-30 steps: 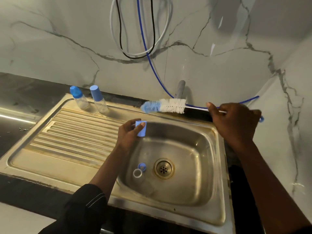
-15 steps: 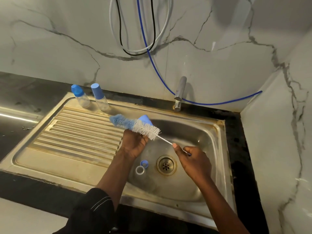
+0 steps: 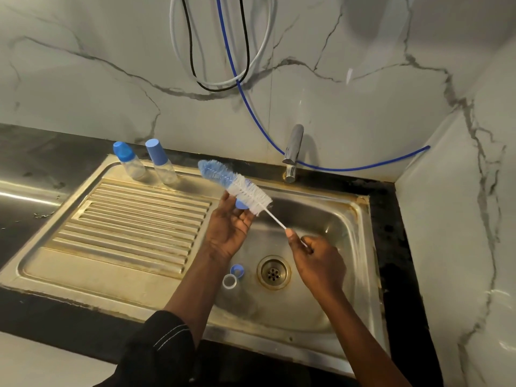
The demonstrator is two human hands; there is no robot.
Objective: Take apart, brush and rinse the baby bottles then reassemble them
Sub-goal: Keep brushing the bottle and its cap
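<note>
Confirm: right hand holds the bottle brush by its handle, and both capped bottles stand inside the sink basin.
Not quite. The head view shows both capped bottles standing on the drainboard, not inside the basin. The right hand does hold the bottle brush by its handle.

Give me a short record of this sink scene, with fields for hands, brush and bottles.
left hand: holds a small blue plastic cap
right hand: grips the wire handle of the blue-and-white bristle brush
brush: bristles partly hide the cap, above the steel sink
bottles: two clear blue-capped bottles upright on the drainboard
basin: blue ring beside round drain
</note>
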